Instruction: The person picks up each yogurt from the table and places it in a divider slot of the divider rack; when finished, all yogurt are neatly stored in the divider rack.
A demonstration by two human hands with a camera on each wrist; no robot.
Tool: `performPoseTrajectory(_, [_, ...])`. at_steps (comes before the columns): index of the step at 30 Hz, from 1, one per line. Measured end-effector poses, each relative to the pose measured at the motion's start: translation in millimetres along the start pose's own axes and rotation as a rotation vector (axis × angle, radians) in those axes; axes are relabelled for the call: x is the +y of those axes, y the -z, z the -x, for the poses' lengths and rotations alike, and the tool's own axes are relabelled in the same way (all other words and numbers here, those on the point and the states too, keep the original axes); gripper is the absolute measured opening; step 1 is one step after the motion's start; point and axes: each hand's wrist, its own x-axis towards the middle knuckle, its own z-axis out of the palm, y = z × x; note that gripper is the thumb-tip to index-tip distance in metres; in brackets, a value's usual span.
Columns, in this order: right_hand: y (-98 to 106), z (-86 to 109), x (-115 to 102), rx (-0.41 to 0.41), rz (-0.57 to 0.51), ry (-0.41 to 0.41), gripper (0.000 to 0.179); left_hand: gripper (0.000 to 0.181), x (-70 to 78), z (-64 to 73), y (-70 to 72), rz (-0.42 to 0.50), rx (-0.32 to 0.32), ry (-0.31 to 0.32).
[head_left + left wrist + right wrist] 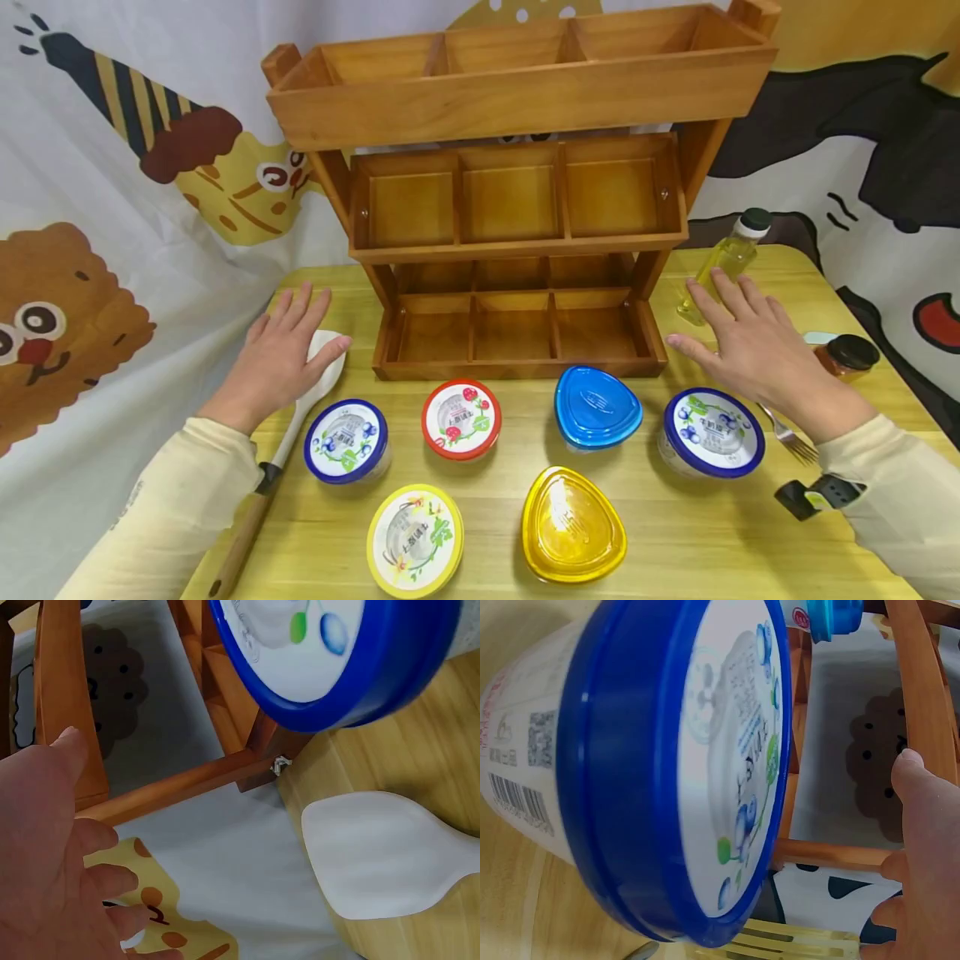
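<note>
The right-hand round white plastic tub with a blue-rimmed lid [711, 433] stands on the yellow wooden table [491, 542], just nearer us than our right hand [757, 350] and far from our left hand [270, 365]. Our fingers spread wide; we hold nothing.

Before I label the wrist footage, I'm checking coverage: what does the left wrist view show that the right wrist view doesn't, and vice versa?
Only left wrist: the left hand and the white spatula.
Only right wrist: the right hand, a barcode, and a light-blue lid at the top edge.
Both: the wooden rack, the tabletop, and a blue-lidded tub, a different one in each.
</note>
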Motion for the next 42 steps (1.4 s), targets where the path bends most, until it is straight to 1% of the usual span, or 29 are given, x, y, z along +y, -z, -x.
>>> performPoseTrajectory(5, [2.0,2.5,0.0,0.008,0.003,0.002,0.088,0.08,-1.6,-3.4,3.1,0.032,0.035,-0.012])
performPoseTrajectory(7, [2.6,4.7,-0.3,0.012,0.002,0.008,0.088,0.079,-1.4,-4.8,5.0,0.058,0.05,-0.018])
performPoseTrajectory(11, [2.2,10.6,-0.9,0.02,-0.003,0.021,0.089,0.076,0.0,-9.0,9.7,0.115,0.114,-0.047])
performPoseTrajectory(15, [0.6,17.6,-2.0,0.023,-0.021,0.03,0.09,0.07,2.0,-11.9,17.7,0.211,0.171,-0.064])
performPoseTrajectory(18, [-0.1,23.5,-2.9,0.026,-0.038,0.033,0.091,0.065,3.2,-14.8,25.9,0.272,0.235,-0.068])
performPoseTrajectory(22, [-0.8,30.9,-3.6,0.032,-0.055,0.03,0.093,0.061,4.3,-22.2,39.6,0.314,0.357,-0.069])
performPoseTrajectory(25, [-1.6,36.0,-3.6,0.043,-0.067,0.033,0.094,0.058,5.9,-28.3,49.1,0.372,0.407,-0.054])
performPoseTrajectory(27, [-1.9,39.1,-3.7,0.051,-0.079,0.034,0.094,0.058,6.7,-32.7,52.4,0.417,0.42,-0.032])
performPoseTrajectory(29, [-2.1,42.2,-3.8,0.057,-0.088,0.038,0.093,0.058,7.2,-37.9,53.4,0.466,0.418,-0.009])
performPoseTrajectory(36, [-2.4,50.5,-4.8,0.062,-0.096,0.036,0.094,0.062,3.9,-60.2,48.4,0.612,0.397,0.082])
performPoseTrajectory(40, [-3.6,55.8,-4.4,0.055,-0.093,0.029,0.096,0.062,4.9,-72.5,46.1,0.715,0.403,0.108])
performPoseTrajectory(42, [-4.6,58.5,-4.1,0.049,-0.099,0.022,0.096,0.061,5.7,-78.0,45.3,0.785,0.407,0.109])
